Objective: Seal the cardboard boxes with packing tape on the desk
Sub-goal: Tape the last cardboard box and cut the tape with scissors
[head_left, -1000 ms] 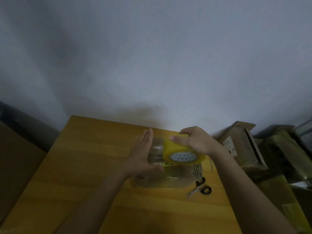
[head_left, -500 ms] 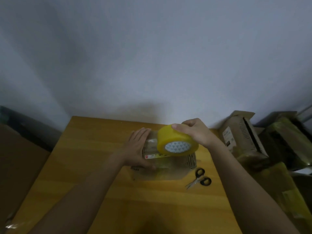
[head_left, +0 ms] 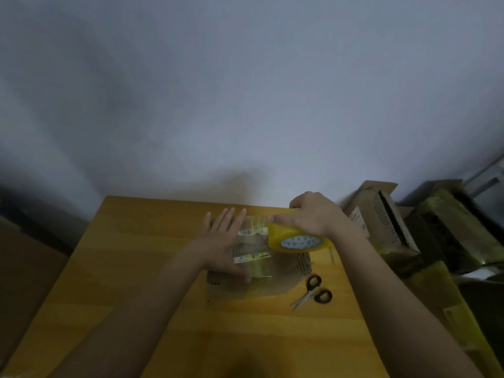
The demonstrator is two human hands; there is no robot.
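One cardboard box (head_left: 259, 264) lies flat on the yellow wooden bench (head_left: 136, 268), near its far edge and a little right of the middle. Its top carries printed labels and looks glossy, as if covered with clear tape. One roll of yellow packing tape (head_left: 296, 238) sits over the box's far right corner, tilted so that its patterned core faces the camera. A strip of tape appears to run from the roll leftward across the far part of the box toward the other hand.

The right hand (head_left: 313, 216) grips the roll from above, fingers curled over its far side and thumb stretched along its near left edge. The left hand (head_left: 226, 241) lies flat on the left part of the box, palm down, fingers straight and close together, pointing away from the person, thumb lying along the near side. Both forearms reach in from the bottom corners, and the two hands are apart.

One pair of scissors (head_left: 313, 291) with black handles lies on the bench just right of the box's near corner, apparently closed. Beyond the bench's right edge stand at least two more open cardboard boxes (head_left: 381, 222), dim and crowded together.
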